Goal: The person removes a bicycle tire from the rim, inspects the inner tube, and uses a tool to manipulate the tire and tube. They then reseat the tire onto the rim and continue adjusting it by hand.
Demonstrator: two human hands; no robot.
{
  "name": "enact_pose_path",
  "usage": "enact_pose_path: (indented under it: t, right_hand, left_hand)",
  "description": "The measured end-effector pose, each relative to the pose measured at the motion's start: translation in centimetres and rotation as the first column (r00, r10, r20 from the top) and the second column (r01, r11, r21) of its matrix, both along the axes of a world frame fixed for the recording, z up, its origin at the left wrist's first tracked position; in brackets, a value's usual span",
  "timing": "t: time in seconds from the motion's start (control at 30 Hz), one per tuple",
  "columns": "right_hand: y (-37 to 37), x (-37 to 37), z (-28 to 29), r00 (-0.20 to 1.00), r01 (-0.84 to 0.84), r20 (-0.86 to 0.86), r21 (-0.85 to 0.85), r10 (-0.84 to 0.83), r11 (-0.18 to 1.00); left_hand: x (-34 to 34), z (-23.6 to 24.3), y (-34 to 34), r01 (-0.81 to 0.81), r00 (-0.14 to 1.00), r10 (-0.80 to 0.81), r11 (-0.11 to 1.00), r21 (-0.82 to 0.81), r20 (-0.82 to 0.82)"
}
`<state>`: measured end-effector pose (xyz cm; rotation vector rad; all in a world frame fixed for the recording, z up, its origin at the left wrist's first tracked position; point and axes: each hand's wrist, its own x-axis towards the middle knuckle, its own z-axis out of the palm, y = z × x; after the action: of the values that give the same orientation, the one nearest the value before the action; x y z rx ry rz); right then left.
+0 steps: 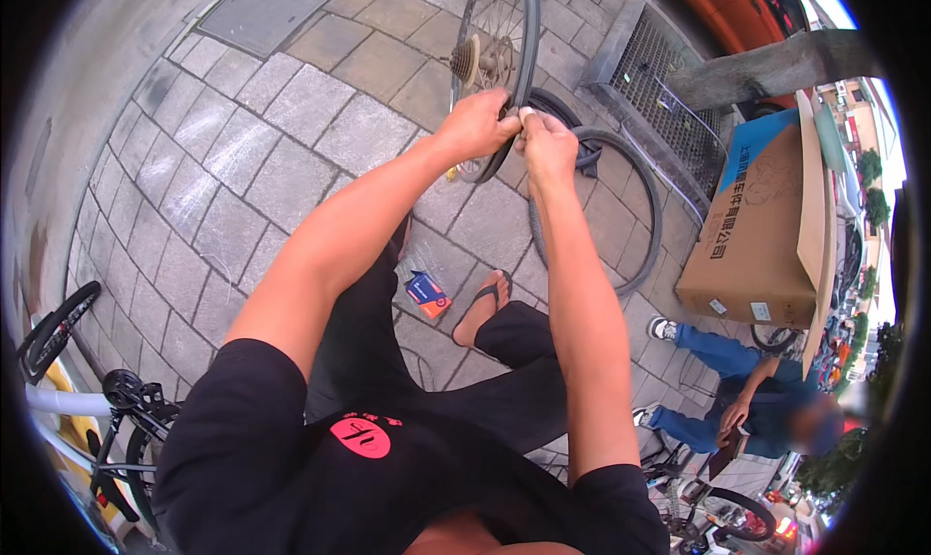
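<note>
A bicycle wheel [532, 33] with thin spokes and a cassette of sprockets [465, 60] stands upright in front of me. My left hand [475, 128] is closed at the near part of its rim. Right beside it, my right hand [551, 149] pinches at the same spot, thumbs close together. Both seem to grip the tire edge there, though the fingers hide just what lies between them. Behind my right hand a loose black bicycle tire [656, 211] lies on the paving, with more black rubber next to the wheel.
A small blue and orange box [428, 294] lies by my sandalled foot. At right stand a large cardboard box [761, 235], a metal tree grate [640, 80] and a trunk [776, 68]. A person in jeans [713, 349] sits lower right. Bicycle parts [126, 400] crowd the left edge.
</note>
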<state>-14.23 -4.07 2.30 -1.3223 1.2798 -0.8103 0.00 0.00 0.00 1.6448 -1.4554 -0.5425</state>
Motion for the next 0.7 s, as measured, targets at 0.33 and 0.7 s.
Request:
enact_pose_path:
  t: [0.33, 0.7]
  right_hand:
    - [-0.4, -3.2, -3.2, 0.929, -0.128, 0.357, 0.060, 0.098, 0.990]
    - [9.0, -13.1, -25.3, 0.390, -0.560, -0.759, 0.254, 0.522, 0.789]
  left_hand:
    - [3.6, -2.4, -3.9, 0.062, 0.986, -0.035, 0.985, -0.159, 0.166]
    - [2.7, 1.6, -1.5, 0.116, 0.979, -0.099, 0.989, 0.086, -0.180]
